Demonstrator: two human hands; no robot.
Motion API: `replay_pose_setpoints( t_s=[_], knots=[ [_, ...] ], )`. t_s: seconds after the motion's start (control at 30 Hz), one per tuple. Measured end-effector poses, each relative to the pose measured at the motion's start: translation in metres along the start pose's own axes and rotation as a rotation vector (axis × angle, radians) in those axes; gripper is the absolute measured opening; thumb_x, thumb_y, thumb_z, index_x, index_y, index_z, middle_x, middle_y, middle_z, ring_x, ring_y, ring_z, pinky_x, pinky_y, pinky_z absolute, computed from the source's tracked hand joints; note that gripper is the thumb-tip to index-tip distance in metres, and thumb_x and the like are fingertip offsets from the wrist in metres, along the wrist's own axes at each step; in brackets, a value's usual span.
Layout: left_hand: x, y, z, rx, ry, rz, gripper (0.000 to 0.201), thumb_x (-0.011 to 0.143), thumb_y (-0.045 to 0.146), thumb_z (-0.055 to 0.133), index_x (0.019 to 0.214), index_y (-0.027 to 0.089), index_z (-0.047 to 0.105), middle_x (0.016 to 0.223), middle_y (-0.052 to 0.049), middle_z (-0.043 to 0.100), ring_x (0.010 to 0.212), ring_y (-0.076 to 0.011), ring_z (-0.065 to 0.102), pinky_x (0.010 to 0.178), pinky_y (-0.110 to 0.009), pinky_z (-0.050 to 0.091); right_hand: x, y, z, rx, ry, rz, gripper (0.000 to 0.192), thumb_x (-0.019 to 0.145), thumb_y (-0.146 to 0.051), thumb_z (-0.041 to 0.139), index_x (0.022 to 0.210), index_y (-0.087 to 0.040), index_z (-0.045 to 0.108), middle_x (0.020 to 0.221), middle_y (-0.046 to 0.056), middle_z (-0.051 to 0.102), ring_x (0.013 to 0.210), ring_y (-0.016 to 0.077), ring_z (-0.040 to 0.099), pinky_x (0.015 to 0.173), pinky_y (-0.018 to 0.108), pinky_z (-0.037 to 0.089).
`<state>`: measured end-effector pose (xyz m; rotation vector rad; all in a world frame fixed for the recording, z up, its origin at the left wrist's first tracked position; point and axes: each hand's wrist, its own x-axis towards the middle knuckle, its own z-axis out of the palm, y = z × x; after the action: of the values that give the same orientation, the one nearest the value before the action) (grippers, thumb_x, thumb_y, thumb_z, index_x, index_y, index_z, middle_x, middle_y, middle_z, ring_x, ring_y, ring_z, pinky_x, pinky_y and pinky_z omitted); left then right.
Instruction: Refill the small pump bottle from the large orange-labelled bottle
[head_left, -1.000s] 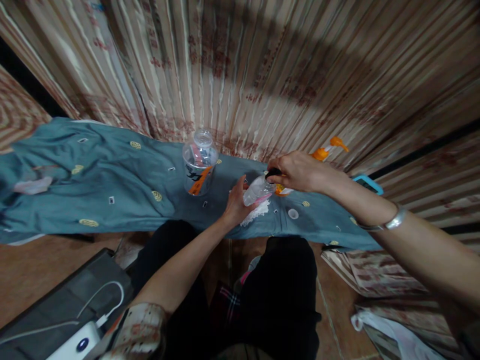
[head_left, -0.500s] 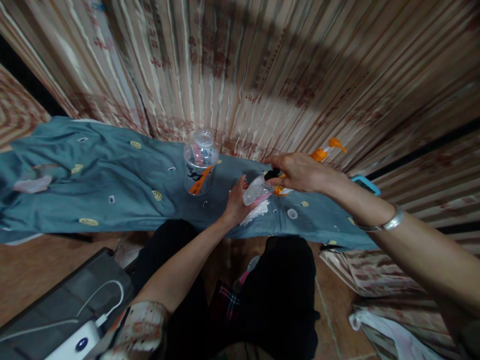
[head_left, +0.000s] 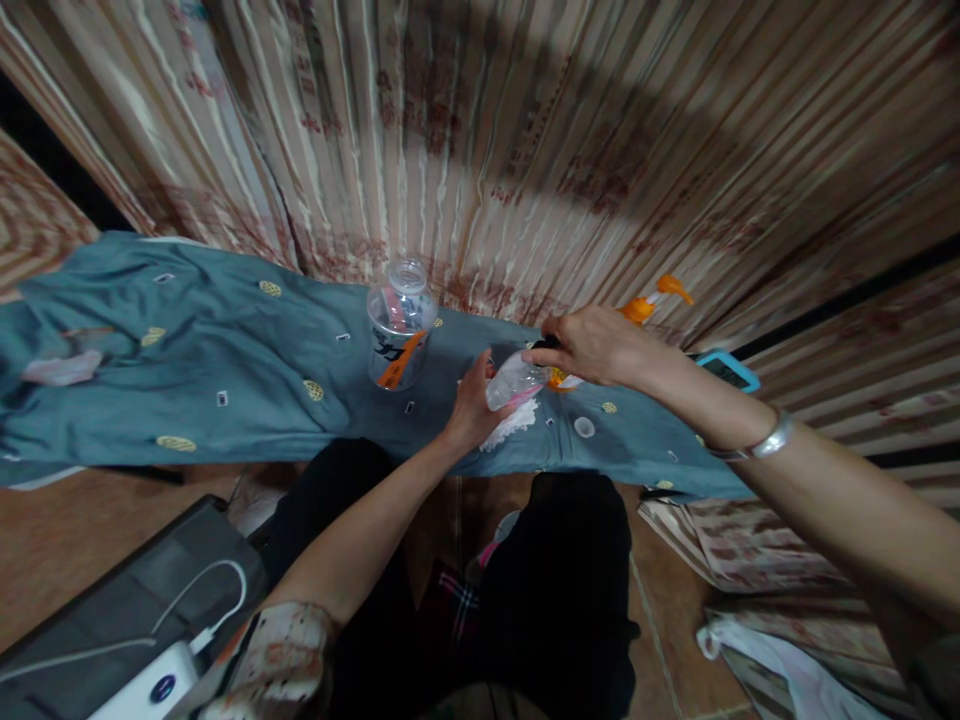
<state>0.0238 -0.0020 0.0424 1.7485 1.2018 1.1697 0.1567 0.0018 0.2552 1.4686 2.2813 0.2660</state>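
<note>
My left hand (head_left: 471, 408) is wrapped round a small clear plastic bottle (head_left: 514, 382), which tilts with its upper end to the right. My right hand (head_left: 596, 342) pinches a black piece (head_left: 547, 346) at the bottle's upper end; whether it is a cap or something else I cannot tell. Below the bottle lies a white lacy piece (head_left: 511, 428), partly hidden by my left hand. Behind my right hand stands a bottle with an orange pump (head_left: 637, 308), its body mostly covered. A small round whitish lid (head_left: 584, 427) rests on the cloth nearby.
A clear plastic cup (head_left: 397, 350) with another clear container in it stands left of my hands on the blue-green cloth (head_left: 247, 350). A blue-framed device (head_left: 727, 371) is at the right. Behind hangs a striped curtain (head_left: 465, 150). A white power bank (head_left: 150, 690) lies lower left.
My right hand has shifted slightly at the bottle's upper end, its fingers turning over the black piece. My left hand and the bottle stay nearly in place.
</note>
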Motion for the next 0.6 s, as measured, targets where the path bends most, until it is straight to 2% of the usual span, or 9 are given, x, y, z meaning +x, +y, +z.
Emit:
replay_pose_setpoints(
  t_s=[0.1,0.17,0.27,0.4,0.5,0.57,0.6],
  knots=[
    [0.0003,-0.0020,0.0000,-0.009,-0.003,0.011,0.098,0.068,0.027,0.085,0.149,0.017,0.031,0.127,-0.015,0.064,0.119,-0.0326,0.061,0.107,-0.054,0.044,-0.0007,-0.0001,-0.0002,0.027,-0.009,-0.046,0.039,0.096,-0.040,0.061,0.127,-0.016,0.064,0.104,0.011,0.077,0.097,0.0267,0.073,0.069,0.029,0.043],
    [0.0005,-0.0036,0.0000,-0.014,-0.004,0.028,0.097,0.068,0.028,0.084,0.149,0.019,0.031,0.127,-0.014,0.064,0.119,-0.0321,0.061,0.108,-0.054,0.044,-0.0010,-0.0007,-0.0001,0.027,-0.018,-0.051,0.033,0.098,-0.039,0.057,0.122,-0.017,0.066,0.104,0.011,0.077,0.097,0.0256,0.073,0.070,0.028,0.043],
    [0.0004,-0.0051,0.0003,-0.011,-0.001,0.041,0.096,0.069,0.029,0.083,0.149,0.023,0.031,0.128,-0.012,0.064,0.120,-0.0315,0.061,0.108,-0.054,0.044,-0.0012,-0.0010,-0.0003,0.004,-0.012,-0.003,0.042,0.102,-0.046,0.048,0.110,-0.012,0.070,0.097,0.017,0.076,0.093,0.0297,0.073,0.067,0.031,0.042],
    [0.0000,-0.0044,0.0010,0.008,0.000,0.024,0.098,0.068,0.026,0.084,0.150,0.020,0.030,0.128,-0.013,0.064,0.120,-0.0319,0.061,0.107,-0.055,0.045,-0.0016,0.0004,-0.0014,0.064,-0.002,-0.065,0.041,0.095,-0.038,0.063,0.131,-0.017,0.062,0.108,0.010,0.077,0.100,0.0244,0.072,0.073,0.028,0.044],
    [-0.0003,-0.0023,0.0004,0.011,-0.002,0.022,0.099,0.068,0.027,0.084,0.150,0.021,0.030,0.128,-0.013,0.064,0.119,-0.0316,0.061,0.107,-0.055,0.045,-0.0008,0.0005,-0.0015,0.051,-0.022,-0.056,0.030,0.098,-0.037,0.059,0.116,-0.016,0.070,0.098,0.010,0.077,0.094,0.0247,0.073,0.069,0.028,0.043],
    [-0.0004,-0.0008,-0.0004,0.010,-0.002,0.024,0.098,0.069,0.027,0.084,0.150,0.021,0.030,0.128,-0.013,0.064,0.119,-0.0316,0.062,0.107,-0.055,0.045,-0.0004,0.0004,-0.0015,0.026,-0.019,-0.016,0.039,0.100,-0.045,0.052,0.107,-0.014,0.073,0.090,0.014,0.076,0.089,0.0276,0.073,0.065,0.030,0.042],
    [-0.0004,0.0000,-0.0008,0.010,-0.003,0.023,0.097,0.069,0.027,0.084,0.150,0.020,0.030,0.127,-0.013,0.065,0.119,-0.0317,0.062,0.107,-0.055,0.045,-0.0004,0.0006,-0.0016,0.028,-0.015,-0.010,0.042,0.100,-0.048,0.052,0.110,-0.013,0.072,0.091,0.015,0.076,0.089,0.0285,0.073,0.065,0.031,0.042]
  ],
)
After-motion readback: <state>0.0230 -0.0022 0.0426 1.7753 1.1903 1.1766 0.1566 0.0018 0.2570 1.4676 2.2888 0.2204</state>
